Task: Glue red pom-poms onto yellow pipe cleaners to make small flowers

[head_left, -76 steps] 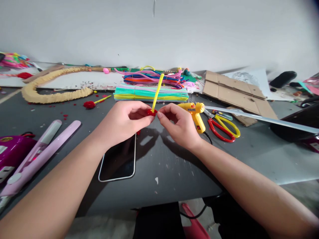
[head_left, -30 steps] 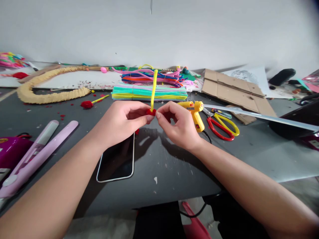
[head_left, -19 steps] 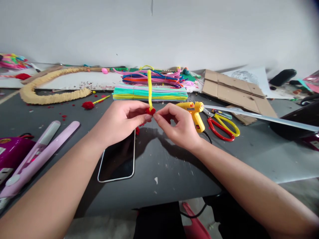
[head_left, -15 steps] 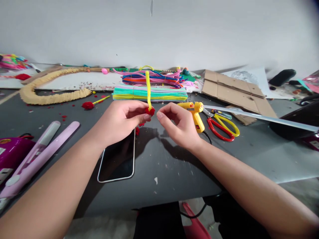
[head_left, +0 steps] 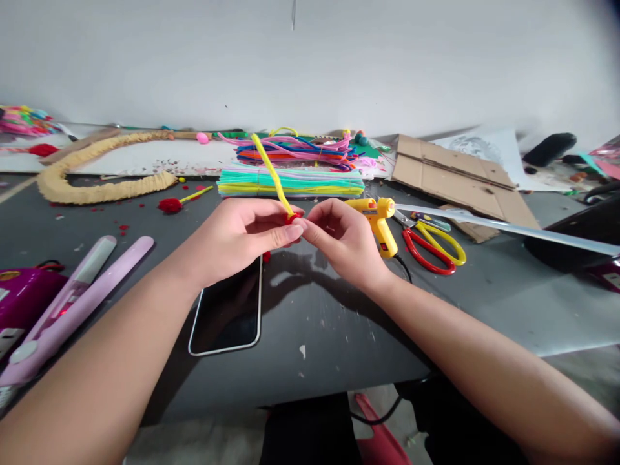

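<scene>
Between my hands is a small pipe-cleaner flower (head_left: 274, 176): a fuzzy red head with a yellow stem that leans up and to the left. My left hand (head_left: 252, 229) pinches the red head between thumb and fingers, hiding most of it. The closed fingertips of my right hand (head_left: 339, 242) press on the head from the right side, touching my left thumb. Below my left hand a dark-screened phone (head_left: 227, 316) lies on the table, with a bit of red fuzz by its upper edge. A similar red flower with a yellow stem (head_left: 170, 205) lies to the left.
Behind my hands lie bundles of coloured pipe cleaners (head_left: 290, 181). A yellow glue gun (head_left: 382, 226), scissors (head_left: 431, 248) and folded cardboard (head_left: 450, 177) are at the right. A pink hair straightener (head_left: 92, 290) lies at the left, before a cream ruffled curved piece (head_left: 97, 194).
My right hand has moved left onto the red head, closing the gap between the hands. The yellow stem has tipped from upright to the left.
</scene>
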`<state>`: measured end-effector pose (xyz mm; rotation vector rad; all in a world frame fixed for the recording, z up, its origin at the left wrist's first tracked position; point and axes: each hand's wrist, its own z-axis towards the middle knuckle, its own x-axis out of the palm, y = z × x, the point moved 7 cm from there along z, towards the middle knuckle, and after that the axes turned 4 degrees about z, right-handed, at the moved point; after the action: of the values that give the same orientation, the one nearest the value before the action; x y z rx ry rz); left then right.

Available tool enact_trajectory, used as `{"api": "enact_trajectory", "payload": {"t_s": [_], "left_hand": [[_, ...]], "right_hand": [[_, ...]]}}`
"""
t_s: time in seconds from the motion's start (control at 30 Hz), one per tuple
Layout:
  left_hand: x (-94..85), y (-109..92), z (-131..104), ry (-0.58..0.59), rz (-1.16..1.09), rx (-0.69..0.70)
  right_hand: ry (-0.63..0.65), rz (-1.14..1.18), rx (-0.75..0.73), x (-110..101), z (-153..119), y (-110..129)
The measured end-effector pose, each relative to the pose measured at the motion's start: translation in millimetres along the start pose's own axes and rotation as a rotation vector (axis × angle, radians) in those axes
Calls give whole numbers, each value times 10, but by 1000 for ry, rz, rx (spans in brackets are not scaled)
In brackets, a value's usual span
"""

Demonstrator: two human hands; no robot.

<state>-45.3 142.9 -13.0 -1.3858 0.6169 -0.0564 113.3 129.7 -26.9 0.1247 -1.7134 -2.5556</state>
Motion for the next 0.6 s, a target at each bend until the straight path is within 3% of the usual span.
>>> {"api": "enact_trajectory", "payload": {"t_s": [0.2,0.33,0.6], "left_hand": [[-26,-10,5,-19,21,25],[-39,-30,5,-27,29,43],[-28,-65,-12,-10,4,59]], "right_hand": [[75,109,31,56,23,22],[59,96,14,24,34,45],[15,-145,-183,3,-39,152]]}}
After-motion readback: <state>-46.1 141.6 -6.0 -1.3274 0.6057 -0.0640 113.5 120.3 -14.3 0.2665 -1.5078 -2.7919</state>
